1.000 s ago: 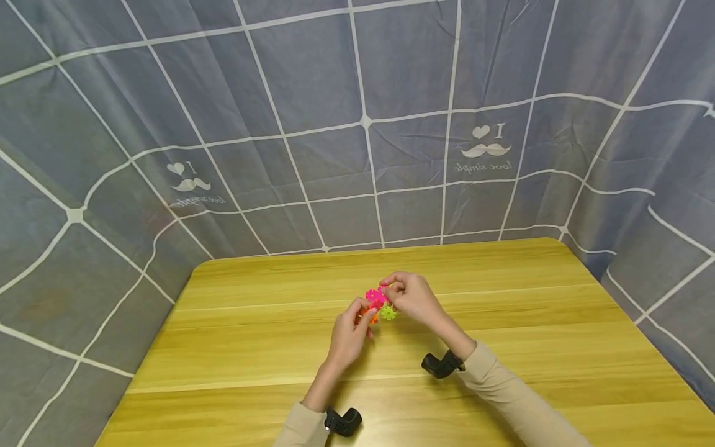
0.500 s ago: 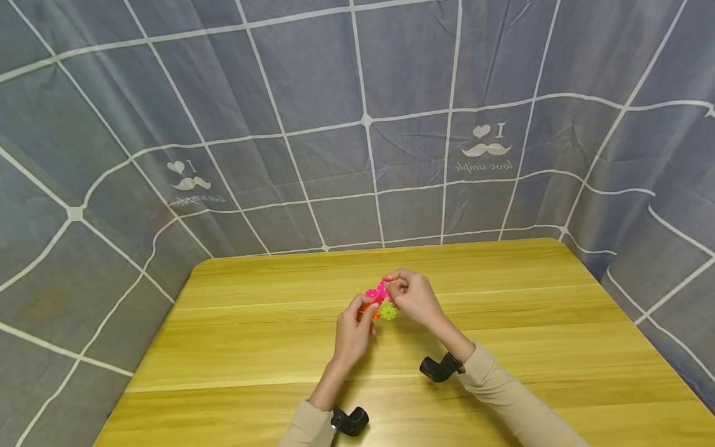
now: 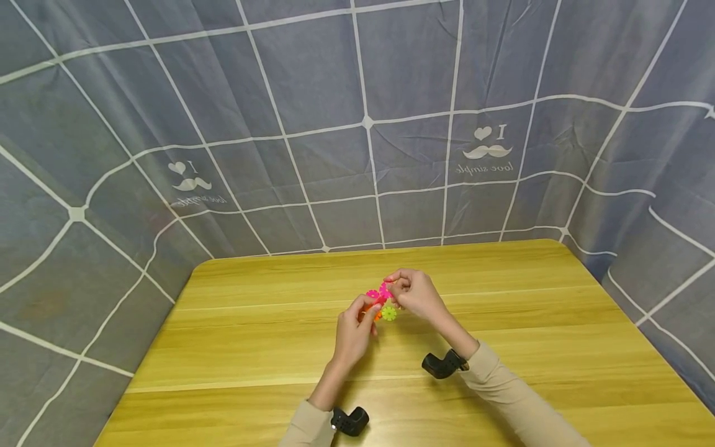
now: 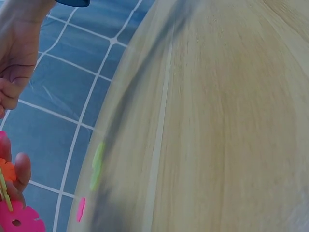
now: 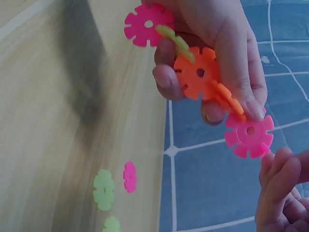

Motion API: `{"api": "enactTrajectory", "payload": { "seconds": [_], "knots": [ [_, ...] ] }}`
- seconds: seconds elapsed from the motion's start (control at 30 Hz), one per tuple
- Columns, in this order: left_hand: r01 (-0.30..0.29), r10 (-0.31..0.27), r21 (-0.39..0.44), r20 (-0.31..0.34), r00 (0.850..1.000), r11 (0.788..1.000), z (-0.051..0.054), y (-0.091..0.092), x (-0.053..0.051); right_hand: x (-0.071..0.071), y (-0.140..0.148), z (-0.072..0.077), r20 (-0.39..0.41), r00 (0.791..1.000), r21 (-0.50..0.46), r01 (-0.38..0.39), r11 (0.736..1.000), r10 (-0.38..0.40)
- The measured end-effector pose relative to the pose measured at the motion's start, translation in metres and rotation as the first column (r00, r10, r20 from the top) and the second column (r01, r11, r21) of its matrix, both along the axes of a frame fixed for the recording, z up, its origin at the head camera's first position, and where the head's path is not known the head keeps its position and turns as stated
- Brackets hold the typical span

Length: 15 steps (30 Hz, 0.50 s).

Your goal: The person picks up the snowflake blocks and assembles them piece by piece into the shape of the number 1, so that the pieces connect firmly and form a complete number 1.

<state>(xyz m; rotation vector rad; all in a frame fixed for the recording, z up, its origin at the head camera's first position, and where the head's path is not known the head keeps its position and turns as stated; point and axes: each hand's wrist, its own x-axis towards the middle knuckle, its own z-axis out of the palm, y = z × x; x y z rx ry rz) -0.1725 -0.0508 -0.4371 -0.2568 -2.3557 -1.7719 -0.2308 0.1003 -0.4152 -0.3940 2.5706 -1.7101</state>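
My left hand point(image 3: 353, 335) grips a chain of joined, notched plastic snowflake discs. In the right wrist view the chain runs from a pink disc point(image 5: 137, 26) through a yellow one point(image 5: 181, 46) and an orange disc point(image 5: 199, 73), then a second orange disc point(image 5: 227, 100) seen edge-on, to another pink disc point(image 5: 250, 137). The left thumb lies by that last joint. My right hand point(image 3: 420, 298) has its fingertips together at this end disc's edge, where a small pink part shows. Whether that is a separate disc is unclear.
Loose discs lie on the wooden table point(image 3: 268, 347): a green one point(image 5: 104, 189), a pink one point(image 5: 129, 177) and another green one point(image 5: 111, 224). A grey curtain point(image 3: 313, 161) with white lines hangs behind the table's far edge.
Both hands have shifted slightly to the right, the right one also a little away. The pink disc between them has come up and right, and the chain stays in the left hand.
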Motion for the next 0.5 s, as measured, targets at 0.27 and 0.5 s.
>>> {"api": "enactTrajectory", "payload": {
  "seconds": [0.27,0.5],
  "knots": [
    [-0.072,0.072,0.014,-0.007,0.997,0.997,-0.034,0.001,-0.016,0.004,-0.005,-0.002,-0.051,0.997,0.013,0.055,0.998,-0.054],
    [-0.106,0.107,0.017,-0.071,0.992,0.994,-0.036,0.002,-0.016,0.007,-0.009,-0.003,-0.11,0.992,0.001,0.067,0.998,-0.067]
  ]
}}
